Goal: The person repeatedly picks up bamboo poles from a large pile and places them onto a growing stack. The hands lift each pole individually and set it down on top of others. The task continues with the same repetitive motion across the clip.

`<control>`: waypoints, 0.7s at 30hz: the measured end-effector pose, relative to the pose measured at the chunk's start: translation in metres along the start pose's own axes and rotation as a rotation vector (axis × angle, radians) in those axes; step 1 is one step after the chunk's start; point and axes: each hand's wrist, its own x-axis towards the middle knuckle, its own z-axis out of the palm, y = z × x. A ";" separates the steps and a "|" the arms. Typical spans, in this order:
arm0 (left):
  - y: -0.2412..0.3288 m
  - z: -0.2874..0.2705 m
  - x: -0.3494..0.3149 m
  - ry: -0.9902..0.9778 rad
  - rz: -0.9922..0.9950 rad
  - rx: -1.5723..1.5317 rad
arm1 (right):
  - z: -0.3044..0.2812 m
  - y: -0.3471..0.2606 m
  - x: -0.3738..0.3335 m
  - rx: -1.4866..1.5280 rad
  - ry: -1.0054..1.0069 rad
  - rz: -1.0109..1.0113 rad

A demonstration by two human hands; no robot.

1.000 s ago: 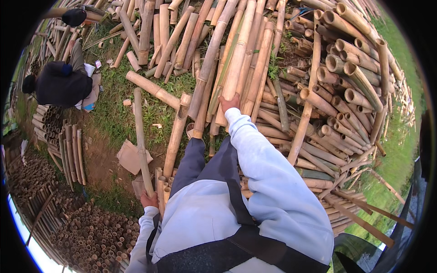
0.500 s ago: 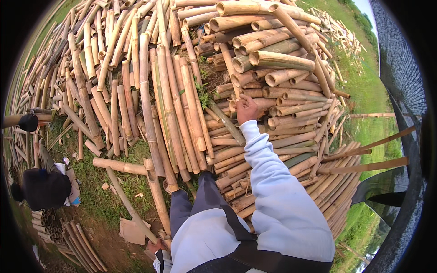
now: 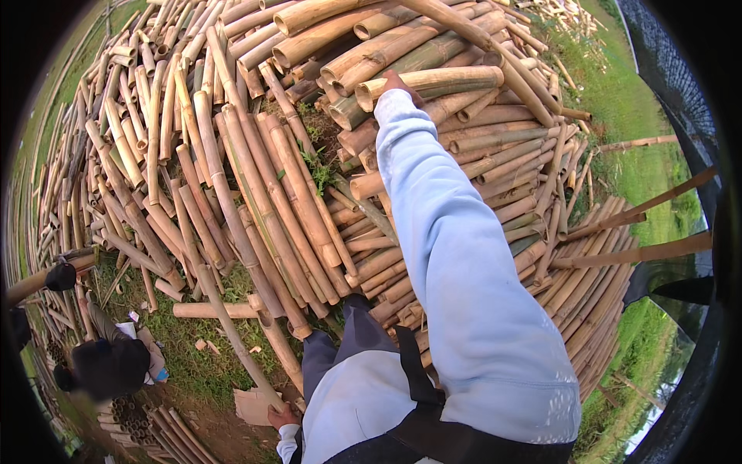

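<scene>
My right arm stretches forward over the bamboo stack, and my right hand [image 3: 414, 94] is at a thick, pale length of bamboo [image 3: 460, 79] near its open end. The sleeve hides most of its fingers, so its grip cannot be made out. Low on my left, my left hand [image 3: 283, 416] is closed around the lower end of a long, thin bamboo pole [image 3: 241, 349]. That pole slants up and away toward the heap on the left. More cut bamboo lengths [image 3: 270, 197] lie side by side just ahead of my legs.
A loose heap of bamboo [image 3: 127, 139] spreads across the far left. Poles lean on the right of the stack, near dark netting [image 3: 672, 54]. A person in dark clothing [image 3: 108, 367] is at the lower left. Flattened cardboard [image 3: 253, 406] lies on the ground near my left hand.
My right hand has moved forward from the stack's middle to the thick bamboo length farther up. My left hand still holds the thin pole. The whole view has shifted.
</scene>
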 end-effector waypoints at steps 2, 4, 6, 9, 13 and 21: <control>-0.006 0.008 0.020 -0.034 0.155 0.196 | -0.033 -0.010 0.006 0.283 -0.016 -0.113; 0.003 0.012 0.021 -0.033 0.155 0.196 | -0.086 0.017 -0.006 0.402 -0.184 -0.178; -0.009 0.013 0.032 -0.045 0.149 0.139 | -0.137 0.042 -0.031 0.545 -0.413 -0.247; -0.034 0.005 0.049 -0.053 0.122 0.124 | -0.193 -0.016 -0.022 0.453 -0.535 -0.300; -0.034 0.012 0.072 -0.092 0.133 0.197 | -0.237 -0.248 0.140 0.675 -0.180 -0.644; 0.020 0.032 0.041 -0.034 0.063 0.211 | -0.123 -0.160 0.154 0.095 -0.038 -0.206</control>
